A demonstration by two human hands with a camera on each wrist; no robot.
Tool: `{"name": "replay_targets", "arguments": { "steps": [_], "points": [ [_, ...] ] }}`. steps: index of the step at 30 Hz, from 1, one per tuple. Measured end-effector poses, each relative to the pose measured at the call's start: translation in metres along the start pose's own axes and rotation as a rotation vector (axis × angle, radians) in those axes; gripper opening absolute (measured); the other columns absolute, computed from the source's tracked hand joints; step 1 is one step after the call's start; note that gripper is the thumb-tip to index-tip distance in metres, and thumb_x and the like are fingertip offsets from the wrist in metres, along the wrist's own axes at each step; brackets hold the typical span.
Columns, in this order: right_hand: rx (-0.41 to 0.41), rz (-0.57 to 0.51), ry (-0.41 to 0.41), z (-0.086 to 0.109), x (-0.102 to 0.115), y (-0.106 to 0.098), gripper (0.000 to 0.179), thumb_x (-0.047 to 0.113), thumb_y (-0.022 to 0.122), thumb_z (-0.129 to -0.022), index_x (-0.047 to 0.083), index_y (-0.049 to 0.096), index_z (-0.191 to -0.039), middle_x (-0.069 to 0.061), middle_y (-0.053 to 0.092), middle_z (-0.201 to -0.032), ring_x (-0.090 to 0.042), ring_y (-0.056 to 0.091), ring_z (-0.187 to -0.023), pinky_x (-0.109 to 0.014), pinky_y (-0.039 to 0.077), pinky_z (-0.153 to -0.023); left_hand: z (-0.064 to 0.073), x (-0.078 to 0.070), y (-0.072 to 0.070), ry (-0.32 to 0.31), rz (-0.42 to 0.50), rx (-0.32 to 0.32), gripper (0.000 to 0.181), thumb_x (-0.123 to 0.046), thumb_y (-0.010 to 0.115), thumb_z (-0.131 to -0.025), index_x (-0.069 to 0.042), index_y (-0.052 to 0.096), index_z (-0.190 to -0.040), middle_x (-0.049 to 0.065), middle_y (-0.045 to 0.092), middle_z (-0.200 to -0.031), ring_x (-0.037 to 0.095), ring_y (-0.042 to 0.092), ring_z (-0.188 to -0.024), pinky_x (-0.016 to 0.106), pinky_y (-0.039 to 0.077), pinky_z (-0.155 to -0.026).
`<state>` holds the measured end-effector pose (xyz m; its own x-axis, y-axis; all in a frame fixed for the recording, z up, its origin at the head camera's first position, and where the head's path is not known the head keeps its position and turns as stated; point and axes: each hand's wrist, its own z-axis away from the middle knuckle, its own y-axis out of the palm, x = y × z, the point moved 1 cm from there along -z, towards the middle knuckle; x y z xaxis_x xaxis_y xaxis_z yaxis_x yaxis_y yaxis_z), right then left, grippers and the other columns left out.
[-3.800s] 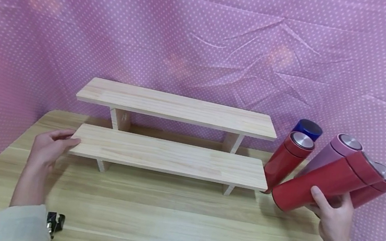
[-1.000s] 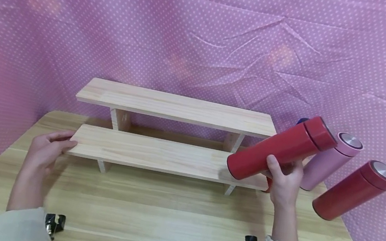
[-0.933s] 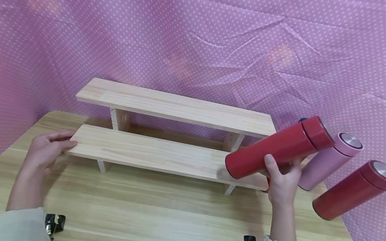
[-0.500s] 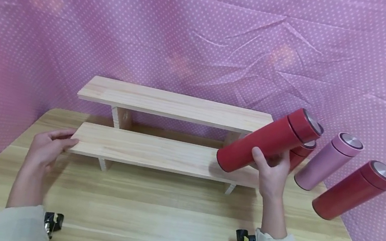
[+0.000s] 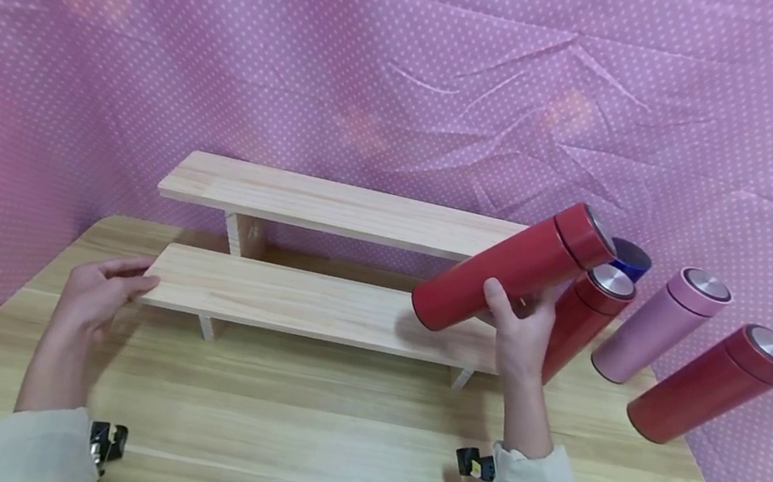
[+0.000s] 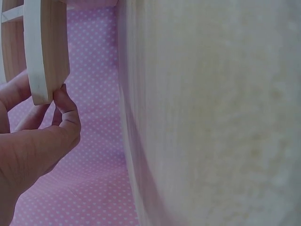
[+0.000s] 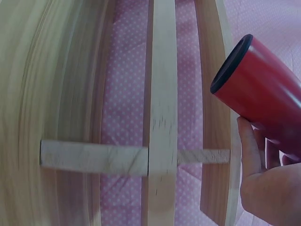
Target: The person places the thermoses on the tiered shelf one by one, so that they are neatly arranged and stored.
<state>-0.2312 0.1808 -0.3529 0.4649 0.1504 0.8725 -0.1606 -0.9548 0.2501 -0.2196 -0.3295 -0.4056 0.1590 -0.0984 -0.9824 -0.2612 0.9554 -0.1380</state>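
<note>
My right hand [image 5: 520, 330] grips a red thermos flask [image 5: 503, 272], tilted with its silver-topped lid up to the right. The flask hangs above the right part of the lower board of a two-tier wooden shelf [image 5: 316, 301]. In the right wrist view its dark base [image 7: 232, 63] points toward the upper board, apart from it. At the shelf's left end my left hand [image 5: 95, 294] pinches the lower board's end between thumb and fingers; the left wrist view shows the fingers [image 6: 67, 110] on both faces of the board [image 6: 40, 56].
Right of the shelf stand a second red flask [image 5: 581, 318], partly behind my right hand, a blue-topped flask [image 5: 631, 259] behind it, a pink flask [image 5: 656, 330] and another red flask [image 5: 713, 385]. Pink dotted cloth [image 5: 414, 68] hangs behind the wooden table [image 5: 293, 445].
My right hand has lifted the red flask from the group at the right and carried it left over the lower board, still moving left lately. The left hand stays on the board's end.
</note>
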Motion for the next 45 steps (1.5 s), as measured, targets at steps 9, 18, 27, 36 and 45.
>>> {"name": "replay_targets", "arguments": {
  "steps": [9, 18, 27, 36, 45],
  "points": [
    [0.019, -0.055, -0.013, -0.003, 0.0, 0.012, 0.05, 0.005, 0.069, -0.09, 0.009, 0.048, -0.135, -0.012, 0.061, -0.116, -0.022, 0.069, -0.094, -0.035, 0.061, -0.069, -0.001, -0.002, -0.001, -0.02, -0.012, -0.005, 0.03, -0.015, 0.08, -0.09, -0.022, 0.072, -0.118, -0.019, 0.065, -0.093, 0.005, 0.042, -0.051, 0.023, 0.036, -0.041],
    [0.064, -0.099, 0.005, -0.005, 0.0, 0.029, 0.049, 0.005, 0.07, -0.088, 0.009, 0.049, -0.133, -0.012, 0.062, -0.113, -0.021, 0.07, -0.092, -0.037, 0.061, -0.067, -0.002, -0.001, -0.003, -0.04, 0.02, 0.003, 0.024, -0.014, 0.081, -0.089, -0.029, 0.074, -0.106, -0.019, 0.066, -0.093, 0.005, 0.037, -0.046, 0.023, 0.034, -0.038],
    [0.094, -0.113, 0.022, -0.008, 0.002, 0.04, 0.051, 0.014, 0.07, -0.092, 0.014, 0.047, -0.137, -0.014, 0.062, -0.121, -0.026, 0.071, -0.097, -0.04, 0.061, -0.072, 0.0, -0.002, -0.003, -0.048, -0.014, 0.007, 0.031, -0.019, 0.081, -0.089, -0.024, 0.071, -0.118, -0.019, 0.064, -0.097, 0.005, 0.042, -0.054, 0.024, 0.036, -0.041],
    [0.06, -0.127, 0.038, -0.011, 0.004, 0.048, 0.05, 0.016, 0.071, -0.091, 0.015, 0.048, -0.136, -0.013, 0.062, -0.12, -0.024, 0.072, -0.095, -0.038, 0.061, -0.071, 0.003, 0.001, -0.004, -0.066, -0.016, 0.022, 0.053, -0.022, 0.083, -0.088, -0.013, 0.063, -0.136, -0.017, 0.06, -0.105, 0.005, 0.053, -0.073, 0.022, 0.047, -0.058],
    [0.107, -0.156, 0.008, -0.021, 0.012, 0.06, 0.057, 0.019, 0.074, -0.09, 0.017, 0.045, -0.14, -0.014, 0.06, -0.125, -0.029, 0.068, -0.106, -0.04, 0.061, -0.075, 0.002, 0.001, -0.003, -0.041, -0.01, 0.025, 0.029, -0.02, 0.082, -0.089, -0.025, 0.072, -0.116, -0.02, 0.065, -0.096, 0.004, 0.036, -0.046, 0.024, 0.036, -0.039]
  ]
}}
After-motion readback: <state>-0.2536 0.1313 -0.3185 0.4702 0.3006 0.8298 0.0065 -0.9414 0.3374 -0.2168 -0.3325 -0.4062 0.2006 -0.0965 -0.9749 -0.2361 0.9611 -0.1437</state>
